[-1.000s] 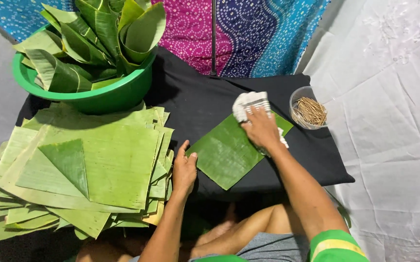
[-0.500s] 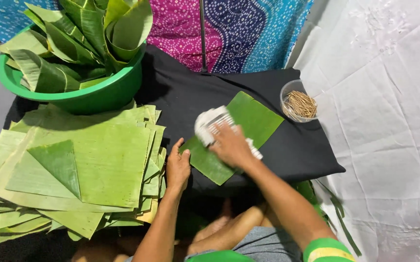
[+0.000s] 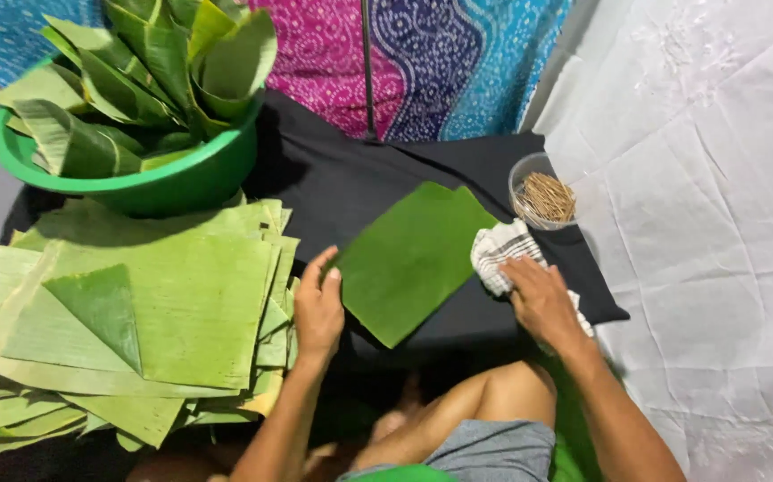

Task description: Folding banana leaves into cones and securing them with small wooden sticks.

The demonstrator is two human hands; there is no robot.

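A dark green banana leaf piece (image 3: 409,259) lies flat on the black cloth (image 3: 359,178). My left hand (image 3: 318,308) rests with its fingers on the leaf's left corner, pinning it down. My right hand (image 3: 542,302) presses on a white checked rag (image 3: 502,254) just off the leaf's right edge. Beside my left hand lies a thick stack of cut pale green leaf sheets (image 3: 136,312).
A green basin (image 3: 136,183) full of folded leaves stands at the back left. A small clear cup of wooden sticks (image 3: 544,195) sits behind the rag. White cloth (image 3: 716,223) covers the right side. My bare knee (image 3: 493,402) is at the bottom centre.
My right hand has swept the rag across the leaf, first to the left, then back off its right edge. My left hand stayed on the leaf's corner.
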